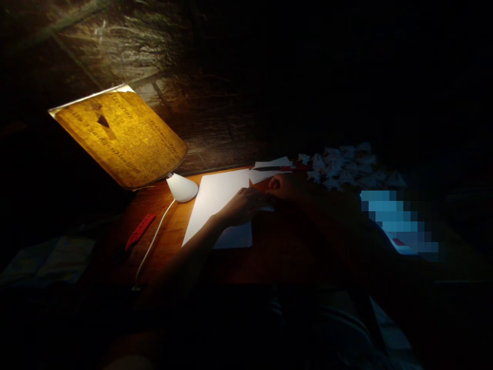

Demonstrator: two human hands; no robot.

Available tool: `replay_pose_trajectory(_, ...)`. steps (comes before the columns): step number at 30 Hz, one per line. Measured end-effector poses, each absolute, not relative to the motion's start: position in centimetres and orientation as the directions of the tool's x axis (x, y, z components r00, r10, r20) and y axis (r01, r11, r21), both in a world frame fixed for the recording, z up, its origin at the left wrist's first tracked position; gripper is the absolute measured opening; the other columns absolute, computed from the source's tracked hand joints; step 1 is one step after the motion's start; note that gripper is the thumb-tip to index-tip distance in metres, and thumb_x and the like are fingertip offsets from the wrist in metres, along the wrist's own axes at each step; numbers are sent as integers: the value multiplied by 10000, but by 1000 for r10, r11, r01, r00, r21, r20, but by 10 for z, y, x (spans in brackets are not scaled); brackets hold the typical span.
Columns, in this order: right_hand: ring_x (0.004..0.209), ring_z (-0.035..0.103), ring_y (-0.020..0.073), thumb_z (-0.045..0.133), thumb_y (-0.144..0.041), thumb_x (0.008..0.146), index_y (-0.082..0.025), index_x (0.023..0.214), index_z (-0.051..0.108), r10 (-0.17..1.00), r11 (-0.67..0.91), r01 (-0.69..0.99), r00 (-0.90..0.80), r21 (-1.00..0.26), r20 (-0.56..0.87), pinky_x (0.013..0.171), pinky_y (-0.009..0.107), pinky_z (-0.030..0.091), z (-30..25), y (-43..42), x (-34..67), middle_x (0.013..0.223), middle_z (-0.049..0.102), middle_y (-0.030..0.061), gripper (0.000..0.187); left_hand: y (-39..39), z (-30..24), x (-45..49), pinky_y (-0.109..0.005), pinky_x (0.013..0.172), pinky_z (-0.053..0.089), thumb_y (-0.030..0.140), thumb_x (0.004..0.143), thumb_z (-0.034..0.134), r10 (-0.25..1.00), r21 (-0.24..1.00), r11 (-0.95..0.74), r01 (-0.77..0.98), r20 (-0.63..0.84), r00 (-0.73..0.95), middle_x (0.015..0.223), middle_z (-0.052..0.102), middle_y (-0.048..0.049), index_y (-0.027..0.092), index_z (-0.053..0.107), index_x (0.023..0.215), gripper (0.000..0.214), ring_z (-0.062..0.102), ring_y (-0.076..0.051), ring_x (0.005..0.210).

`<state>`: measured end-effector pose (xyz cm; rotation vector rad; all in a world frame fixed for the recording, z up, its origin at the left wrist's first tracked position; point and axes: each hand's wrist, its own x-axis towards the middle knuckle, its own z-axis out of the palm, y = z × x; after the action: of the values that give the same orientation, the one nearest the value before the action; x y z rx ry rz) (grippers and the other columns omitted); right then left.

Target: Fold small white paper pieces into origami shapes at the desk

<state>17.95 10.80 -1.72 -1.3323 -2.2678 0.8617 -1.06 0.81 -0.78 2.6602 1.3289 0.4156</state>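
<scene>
The scene is very dark, lit only by a small lamp. My left hand (242, 204) rests on the right edge of a white sheet of paper (215, 203) on the wooden table (285, 252), its fingers curled together over a small pale piece I can barely see. My right hand (283, 186) lies close beside it, fingers bent and pinched at the same small piece. Just beyond the hands lies a pair of red-handled scissors (283, 168) on another white sheet (269, 167).
A white lamp base (182, 187) with a cord (152, 241) stands at the left, under a glowing printed paper shade (121, 136). A red ruler (139, 231) lies at the left. A heap of small folded white paper pieces (346, 167) sits back right. A lit screen (398, 221) is at the right.
</scene>
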Motion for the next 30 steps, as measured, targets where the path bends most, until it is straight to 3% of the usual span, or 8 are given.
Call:
replay_pose_trajectory(8, 816, 632, 177, 798, -311, 759, -207, 846, 665, 905, 346, 725, -426, -596, 7, 627, 270, 397, -6, 98, 176, 923, 731, 35, 190, 8, -7, -11, -474, 1012, 438, 158, 936, 559, 803, 215, -596, 773, 158, 575, 1192, 688, -63, 303, 743, 1172, 333, 557, -254, 1171)
replay_pose_trajectory(15, 757, 628, 148, 738, -275, 800, -195, 854, 667, 878, 349, 656, -478, -669, -11, 616, 246, 412, -16, 109, 179, 873, 727, 20, 120, 8, -6, -9, -475, 1031, 432, 117, 903, 575, 805, 215, -593, 776, 154, 573, 1240, 678, -60, 310, 736, 1197, 387, 549, -258, 1208)
replay_pose_trajectory(21, 733, 629, 138, 805, -263, 708, -189, 901, 676, 855, 327, 577, -518, -749, -26, 628, 235, 456, -28, 119, 181, 882, 717, 22, 244, 7, -4, -10, -479, 1015, 448, 121, 893, 581, 810, 220, -587, 779, 162, 564, 1297, 654, -66, 312, 736, 1207, 398, 561, -265, 1206)
replay_pose_trajectory(30, 796, 654, 167, 824, -234, 658, -205, 881, 666, 871, 344, 649, -491, -679, -28, 662, 256, 469, -19, 112, 178, 910, 726, 24, 275, 7, -7, -9, -481, 1029, 440, 131, 901, 579, 808, 205, -588, 782, 169, 564, 1277, 675, -55, 316, 737, 1205, 390, 549, -264, 1217)
